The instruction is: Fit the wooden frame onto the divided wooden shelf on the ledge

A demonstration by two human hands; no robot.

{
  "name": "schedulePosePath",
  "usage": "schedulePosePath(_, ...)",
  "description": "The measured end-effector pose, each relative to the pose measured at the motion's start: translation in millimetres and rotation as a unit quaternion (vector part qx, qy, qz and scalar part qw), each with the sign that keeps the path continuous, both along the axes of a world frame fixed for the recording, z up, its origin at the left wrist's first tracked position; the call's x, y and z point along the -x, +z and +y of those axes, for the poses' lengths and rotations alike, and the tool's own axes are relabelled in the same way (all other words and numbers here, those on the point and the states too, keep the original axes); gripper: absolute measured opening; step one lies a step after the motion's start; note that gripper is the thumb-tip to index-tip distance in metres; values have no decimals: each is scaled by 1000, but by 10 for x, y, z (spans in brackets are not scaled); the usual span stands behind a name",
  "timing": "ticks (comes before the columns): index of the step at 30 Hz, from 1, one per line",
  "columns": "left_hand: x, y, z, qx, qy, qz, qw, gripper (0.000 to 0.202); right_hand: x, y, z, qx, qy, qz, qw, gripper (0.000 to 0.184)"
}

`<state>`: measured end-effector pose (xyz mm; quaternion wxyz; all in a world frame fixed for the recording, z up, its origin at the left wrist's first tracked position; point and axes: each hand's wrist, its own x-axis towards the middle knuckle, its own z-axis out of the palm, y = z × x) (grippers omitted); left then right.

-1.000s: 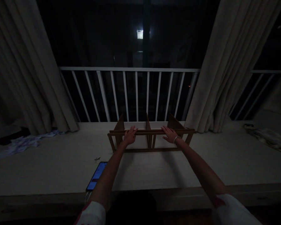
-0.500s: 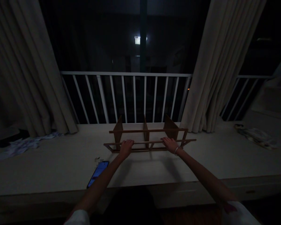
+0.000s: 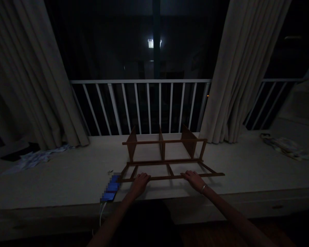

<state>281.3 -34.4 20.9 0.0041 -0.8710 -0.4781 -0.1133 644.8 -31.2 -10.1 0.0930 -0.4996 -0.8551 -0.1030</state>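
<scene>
rack: the wooden rack [image 3: 164, 156] lay on the ledge [image 3: 67, 178], near the edge | grip: left hand [image 3: 140, 181] and right hand [image 3: 195, 180] curled over its near rail | tip: pulling both ends evenly looked best, clear of the phone [image 3: 110, 190] on the left

The room is dim. A wide pale ledge [image 3: 67, 175] runs across the view below a dark window [image 3: 118, 44]. A white railing [image 3: 141, 81] with upright bars stands behind the ledge. Light-coloured curtains hang at both sides: the left curtain [image 3: 28, 75] and the right curtain [image 3: 242, 68] both reach down to the ledge. A small bright light [image 3: 153, 43] shows outside, beside a dark vertical post [image 3: 156, 20]. Crumpled cloth [image 3: 36, 158] lies on the ledge at far left; another bundle [image 3: 285, 145] lies at far right.
</scene>
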Motion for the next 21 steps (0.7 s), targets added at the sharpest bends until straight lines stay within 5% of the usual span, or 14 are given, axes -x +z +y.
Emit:
schedulePosePath(10,-45,-468,-165,18,23,-71,997,32,-176,-556,-162,25,-2,-7,1000,57)
schedulePosePath(21,-66,-766,-149,48,28,-130,990,31,-187,-676,-238,49,1,-2,999,65)
